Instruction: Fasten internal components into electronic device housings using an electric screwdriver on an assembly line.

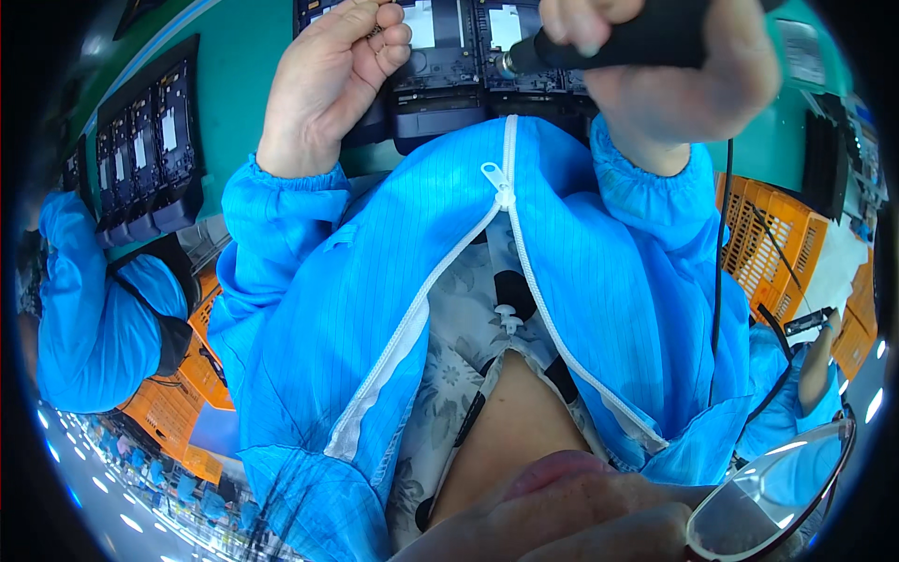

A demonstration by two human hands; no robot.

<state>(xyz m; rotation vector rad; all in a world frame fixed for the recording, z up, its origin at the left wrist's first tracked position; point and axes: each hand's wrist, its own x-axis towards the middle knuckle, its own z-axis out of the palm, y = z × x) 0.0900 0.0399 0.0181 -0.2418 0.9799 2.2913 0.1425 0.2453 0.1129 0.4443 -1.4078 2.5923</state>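
My right hand point(684, 103) is wrapped around a black electric screwdriver point(646, 39), whose metal tip points left and down over the dark plastic housings point(435, 98). Whether the tip touches a housing I cannot tell. These housings lie side by side at the top edge, with white rectangular patches and small parts inside. Over the left part of them, my left hand point(328, 80) is closed with its fingertips pinched together. Small dark bits show between those fingers, too small to name.
A green bench point(234, 70) carries another row of dark housings point(150, 145) on the left. A black cable point(719, 281) hangs at the right. Orange crates point(768, 239) stand on both sides. Co-workers in blue sit at left point(94, 309) and right point(782, 375).
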